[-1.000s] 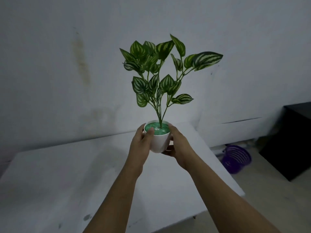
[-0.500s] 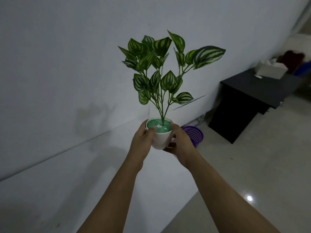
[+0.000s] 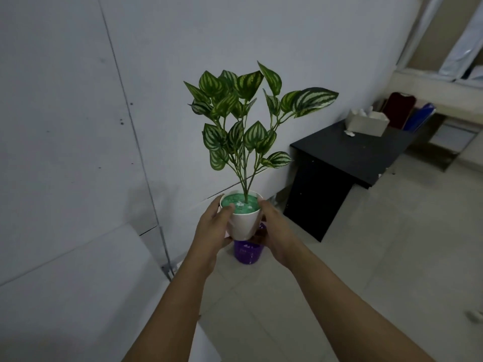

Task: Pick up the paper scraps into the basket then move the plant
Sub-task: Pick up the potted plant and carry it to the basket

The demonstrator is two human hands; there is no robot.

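The plant [image 3: 241, 121] has striped green leaves and stands upright in a small white pot [image 3: 243, 223] filled with green gravel. I hold the pot in the air in front of me with both hands. My left hand [image 3: 211, 228] wraps its left side, thumb over the rim. My right hand [image 3: 274, 231] cups its right side and bottom. Directly below the pot, on the floor, stands the purple basket [image 3: 248, 253], mostly hidden by the pot and my hands. No paper scraps are visible.
The white table [image 3: 78, 296] lies at my lower left, its corner near my left forearm. A black desk [image 3: 347, 158] with a white box [image 3: 366, 122] stands to the right against the wall. Pale tiled floor [image 3: 366, 257] spreads right of the basket.
I have turned right with the plant held in both hands. The pot has left the white table and now hangs over the floor above the purple basket. The black desk is nearer.
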